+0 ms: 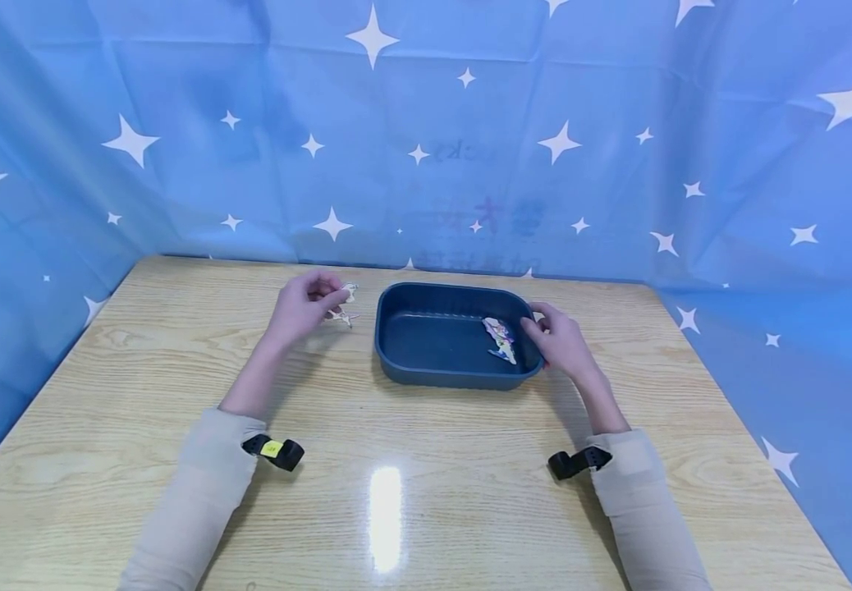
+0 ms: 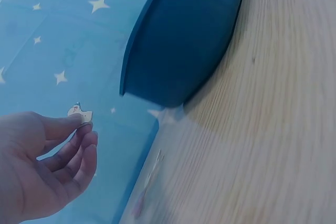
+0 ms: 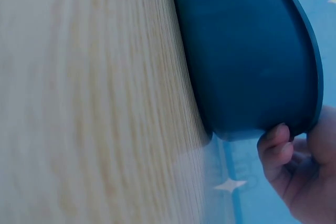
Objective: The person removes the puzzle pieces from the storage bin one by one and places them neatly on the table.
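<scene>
My left hand (image 1: 306, 305) pinches a small flat cutout (image 2: 81, 114), pale with coloured print, between thumb and fingertips. It is held up left of a dark blue rectangular basin (image 1: 441, 379). Just below those fingers, a second pale cutout (image 1: 342, 318) with pointed ends lies on the table. On the basin's right end, my right hand (image 1: 561, 338) grips the rim, thumb inside and fingers against the outer wall (image 3: 247, 77). Inside the basin, near that end, are printed flat cutouts (image 1: 500, 339) with purple and blue markings, close together.
The light wood table (image 1: 322, 484) carries the basin near its back edge. A blue curtain with white stars (image 1: 426, 107) hangs behind and around the table. Each sleeve has a black wrist camera (image 1: 290, 455) strapped to it.
</scene>
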The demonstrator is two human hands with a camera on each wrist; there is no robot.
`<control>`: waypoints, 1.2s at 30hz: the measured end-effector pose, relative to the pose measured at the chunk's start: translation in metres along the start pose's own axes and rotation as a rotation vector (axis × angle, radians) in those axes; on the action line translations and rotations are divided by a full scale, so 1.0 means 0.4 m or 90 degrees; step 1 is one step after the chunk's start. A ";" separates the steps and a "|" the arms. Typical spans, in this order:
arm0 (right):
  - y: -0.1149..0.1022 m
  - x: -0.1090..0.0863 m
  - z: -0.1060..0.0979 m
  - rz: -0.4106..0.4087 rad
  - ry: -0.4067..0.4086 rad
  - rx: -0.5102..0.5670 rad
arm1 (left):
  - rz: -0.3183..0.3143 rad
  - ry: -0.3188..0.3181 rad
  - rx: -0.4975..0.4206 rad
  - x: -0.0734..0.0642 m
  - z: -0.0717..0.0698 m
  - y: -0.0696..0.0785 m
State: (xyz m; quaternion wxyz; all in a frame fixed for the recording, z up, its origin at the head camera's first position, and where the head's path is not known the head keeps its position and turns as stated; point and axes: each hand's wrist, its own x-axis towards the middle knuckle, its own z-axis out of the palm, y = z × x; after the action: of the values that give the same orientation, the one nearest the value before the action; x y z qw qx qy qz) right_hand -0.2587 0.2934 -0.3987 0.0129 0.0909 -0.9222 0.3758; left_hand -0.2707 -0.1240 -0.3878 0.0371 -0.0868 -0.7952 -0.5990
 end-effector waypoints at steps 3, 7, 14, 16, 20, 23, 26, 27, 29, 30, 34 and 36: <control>0.004 0.001 0.001 -0.001 -0.001 0.000 | -0.026 0.007 -0.003 -0.005 -0.028 -0.010; 0.004 0.001 0.003 -0.001 0.000 0.005 | -0.048 0.014 0.013 -0.008 -0.065 -0.027; 0.000 -0.001 0.001 -0.002 0.002 0.001 | -0.076 0.040 0.053 -0.008 -0.121 -0.059; -0.002 -0.002 0.001 -0.002 0.003 0.000 | -0.093 0.045 0.060 -0.011 -0.134 -0.063; -0.001 -0.001 0.002 -0.002 0.004 -0.001 | -0.135 0.053 0.063 -0.016 -0.155 -0.067; 0.000 -0.001 0.003 -0.001 0.002 -0.002 | -0.163 0.061 0.057 -0.019 -0.170 -0.071; 0.000 -0.001 0.003 0.000 -0.001 0.000 | -0.183 0.069 0.057 -0.022 -0.184 -0.079; 0.000 -0.001 0.002 0.000 -0.001 0.000 | -0.186 0.070 0.060 -0.023 -0.188 -0.082; -0.001 -0.001 0.001 0.000 -0.002 0.000 | -0.193 0.069 0.065 -0.024 -0.195 -0.088; -0.001 -0.001 0.001 -0.001 -0.002 0.000 | -0.196 0.067 0.071 -0.025 -0.197 -0.091; 0.000 -0.001 0.000 -0.002 -0.004 -0.001 | -0.208 0.053 0.090 -0.025 -0.202 -0.103; 0.001 0.000 0.000 -0.001 -0.005 -0.001 | -0.212 0.045 0.099 -0.024 -0.202 -0.107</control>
State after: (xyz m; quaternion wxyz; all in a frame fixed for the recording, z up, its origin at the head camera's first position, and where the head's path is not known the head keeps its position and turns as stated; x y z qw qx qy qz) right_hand -0.2589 0.2938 -0.3991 0.0095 0.0934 -0.9224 0.3746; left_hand -0.2727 -0.2139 -0.4074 -0.0283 0.0701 -0.8407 -0.5361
